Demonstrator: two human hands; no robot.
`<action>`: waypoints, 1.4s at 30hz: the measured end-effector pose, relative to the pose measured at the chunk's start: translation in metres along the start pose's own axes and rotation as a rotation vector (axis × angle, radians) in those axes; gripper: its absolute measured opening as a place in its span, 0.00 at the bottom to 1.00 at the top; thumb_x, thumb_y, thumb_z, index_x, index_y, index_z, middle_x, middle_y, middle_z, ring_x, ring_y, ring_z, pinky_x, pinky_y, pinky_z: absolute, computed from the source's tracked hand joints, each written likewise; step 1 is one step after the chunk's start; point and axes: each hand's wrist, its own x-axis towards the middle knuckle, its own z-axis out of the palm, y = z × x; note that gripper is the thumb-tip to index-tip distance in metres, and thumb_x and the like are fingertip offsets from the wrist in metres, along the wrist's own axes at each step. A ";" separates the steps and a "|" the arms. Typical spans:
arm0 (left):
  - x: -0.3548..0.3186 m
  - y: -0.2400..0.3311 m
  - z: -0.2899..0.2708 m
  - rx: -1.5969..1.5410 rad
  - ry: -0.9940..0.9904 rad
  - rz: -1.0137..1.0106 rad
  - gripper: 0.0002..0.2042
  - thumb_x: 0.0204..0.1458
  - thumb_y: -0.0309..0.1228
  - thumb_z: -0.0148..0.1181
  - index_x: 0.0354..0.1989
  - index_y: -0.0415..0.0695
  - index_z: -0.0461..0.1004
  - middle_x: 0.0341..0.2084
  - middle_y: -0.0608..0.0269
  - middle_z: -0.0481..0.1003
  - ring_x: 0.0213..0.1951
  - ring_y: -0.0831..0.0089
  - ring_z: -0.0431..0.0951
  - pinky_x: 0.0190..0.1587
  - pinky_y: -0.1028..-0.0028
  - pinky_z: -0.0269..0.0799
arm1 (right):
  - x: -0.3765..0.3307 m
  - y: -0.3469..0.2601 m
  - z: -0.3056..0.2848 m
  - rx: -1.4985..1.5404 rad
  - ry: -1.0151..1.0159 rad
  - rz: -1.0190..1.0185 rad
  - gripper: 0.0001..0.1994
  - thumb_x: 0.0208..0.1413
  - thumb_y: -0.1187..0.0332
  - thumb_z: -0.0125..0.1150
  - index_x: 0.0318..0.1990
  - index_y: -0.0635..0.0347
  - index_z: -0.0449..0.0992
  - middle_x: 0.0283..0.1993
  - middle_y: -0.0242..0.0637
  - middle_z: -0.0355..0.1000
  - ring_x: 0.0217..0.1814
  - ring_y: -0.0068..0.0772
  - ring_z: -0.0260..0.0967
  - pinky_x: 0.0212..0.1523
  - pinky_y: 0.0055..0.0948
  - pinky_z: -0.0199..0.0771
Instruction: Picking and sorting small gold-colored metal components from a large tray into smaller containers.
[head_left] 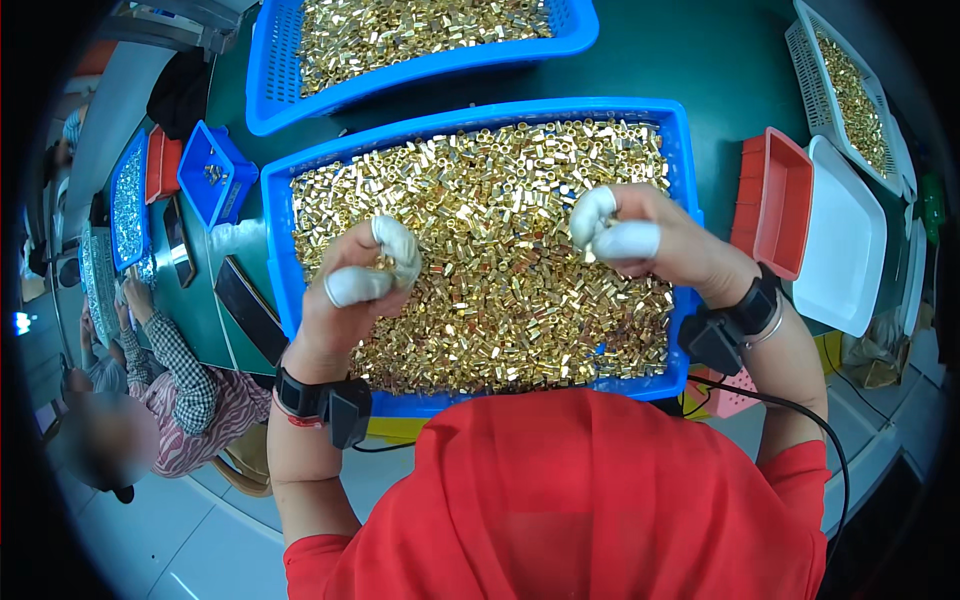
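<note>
A blue plastic tray (480, 116) in front of me is filled with small brass-coloured, tube-like metal pieces (500, 290). Over its left part hovers my left hand (362, 278), thumb and fingers curled toward each other. White finger cots cover the tips, and gold colour shows between them; whether a piece is held there is hard to tell. My right hand (650, 240) is over the tray's right side, also closed, with white cots on thumb and forefinger. A tiny bright spot shows at its thumb tip, too small to name. Each wrist wears a dark strapped device.
Another blue basket (420, 64) of brass pieces stands behind. At right are red trays (775, 205), a white tray (840, 240) and a white basket (805, 60). A blue bin (225, 180) and a dark phone-like slab (250, 308) lie left, where co-workers (195, 390) sit.
</note>
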 end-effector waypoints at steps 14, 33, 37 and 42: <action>0.004 -0.007 0.043 0.966 0.149 0.251 0.08 0.44 0.26 0.65 0.33 0.38 0.79 0.15 0.52 0.72 0.13 0.69 0.68 0.21 0.73 0.67 | 0.017 0.007 0.050 -1.009 0.025 -0.172 0.07 0.46 0.67 0.63 0.32 0.58 0.78 0.23 0.43 0.71 0.25 0.45 0.71 0.26 0.41 0.70; 0.003 -0.007 0.025 0.278 0.118 0.039 0.06 0.45 0.26 0.62 0.32 0.41 0.78 0.13 0.64 0.68 0.16 0.76 0.68 0.19 0.74 0.63 | 0.014 -0.011 0.015 -0.241 -0.003 0.025 0.06 0.48 0.68 0.61 0.30 0.61 0.77 0.26 0.42 0.74 0.22 0.40 0.70 0.24 0.34 0.68; 0.012 -0.012 0.043 0.810 0.191 0.311 0.06 0.44 0.25 0.63 0.33 0.42 0.79 0.15 0.59 0.72 0.17 0.67 0.72 0.20 0.69 0.65 | 0.018 -0.002 0.044 -0.842 0.047 -0.140 0.04 0.45 0.70 0.62 0.27 0.61 0.76 0.26 0.42 0.73 0.22 0.40 0.71 0.24 0.35 0.70; 0.012 -0.011 0.044 0.950 0.162 0.391 0.08 0.44 0.25 0.65 0.33 0.41 0.79 0.18 0.51 0.74 0.20 0.56 0.74 0.22 0.66 0.68 | 0.017 -0.003 0.057 -1.153 0.067 -0.180 0.03 0.40 0.72 0.62 0.23 0.60 0.74 0.24 0.43 0.72 0.25 0.42 0.73 0.26 0.39 0.73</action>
